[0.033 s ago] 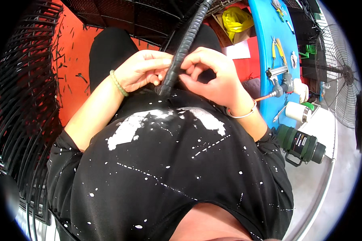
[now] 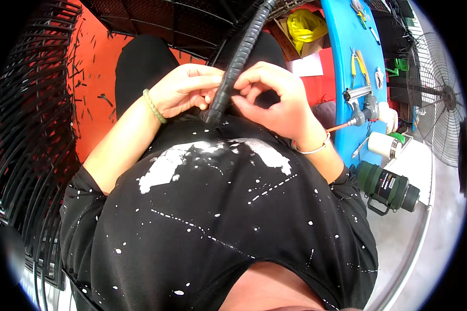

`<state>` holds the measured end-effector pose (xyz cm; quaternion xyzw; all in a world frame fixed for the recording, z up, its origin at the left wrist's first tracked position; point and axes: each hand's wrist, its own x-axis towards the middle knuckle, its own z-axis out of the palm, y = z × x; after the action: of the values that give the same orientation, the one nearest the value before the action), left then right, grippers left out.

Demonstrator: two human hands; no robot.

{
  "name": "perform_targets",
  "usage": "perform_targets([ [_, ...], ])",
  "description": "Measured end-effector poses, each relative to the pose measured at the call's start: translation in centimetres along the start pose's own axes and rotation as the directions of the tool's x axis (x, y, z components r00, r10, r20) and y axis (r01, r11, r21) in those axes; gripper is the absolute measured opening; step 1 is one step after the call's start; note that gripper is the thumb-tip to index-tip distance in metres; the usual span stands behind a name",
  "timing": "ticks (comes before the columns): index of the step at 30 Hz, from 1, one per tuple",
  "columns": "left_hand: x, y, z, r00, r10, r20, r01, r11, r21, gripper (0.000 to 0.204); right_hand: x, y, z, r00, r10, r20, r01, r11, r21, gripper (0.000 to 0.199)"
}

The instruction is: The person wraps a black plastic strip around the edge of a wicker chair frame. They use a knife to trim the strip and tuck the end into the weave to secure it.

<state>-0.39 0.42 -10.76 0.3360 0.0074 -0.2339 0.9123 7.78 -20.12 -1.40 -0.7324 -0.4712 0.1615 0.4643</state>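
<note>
A black tube or bar (image 2: 237, 67) wrapped in flat black strip rises at a slant from my lap toward the far side. Its near end rests against the front of my shirt. On its left side is my left hand (image 2: 186, 90), with thumb and fingers closed against the bar near its lower end. Curled in on the other side is my right hand (image 2: 280, 101), thumb and fingertips bent toward the bar's right edge. Whether a loose strip lies between those right fingertips cannot be made out. The bar hides part of both hands' fingertips.
A blue table (image 2: 342, 52) at the right bears yellow-handled pliers (image 2: 362, 66) and a grey air tool (image 2: 368, 108) with an orange hose. Nearby are a dark green flask (image 2: 386, 186) and a fan (image 2: 441, 98). Black woven frames (image 2: 31, 114) stand left; scraps litter the red floor (image 2: 96, 124).
</note>
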Motion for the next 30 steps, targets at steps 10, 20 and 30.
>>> perform_targets([
  [10, 0.3, 0.0, 1.5, 0.993, 0.031, -0.113, -0.033, 0.999, -0.018, 0.03, -2.2, 0.2, 0.4, 0.989, -0.077, -0.124, 0.077, 0.997, -0.002, 0.036],
  [20, 0.1, -0.7, 0.6, 0.997, 0.04, -0.072, -0.046, 0.996, -0.072, 0.028, -3.2, 0.8, 1.1, 0.981, -0.004, -0.196, 0.023, 0.995, 0.095, 0.029],
  [30, 0.8, -1.0, -1.3, 1.0, -0.001, -0.002, 0.001, 0.997, -0.083, 0.019, -3.6, 1.4, 1.3, 0.983, 0.02, -0.184, 0.014, 0.983, 0.181, 0.024],
])
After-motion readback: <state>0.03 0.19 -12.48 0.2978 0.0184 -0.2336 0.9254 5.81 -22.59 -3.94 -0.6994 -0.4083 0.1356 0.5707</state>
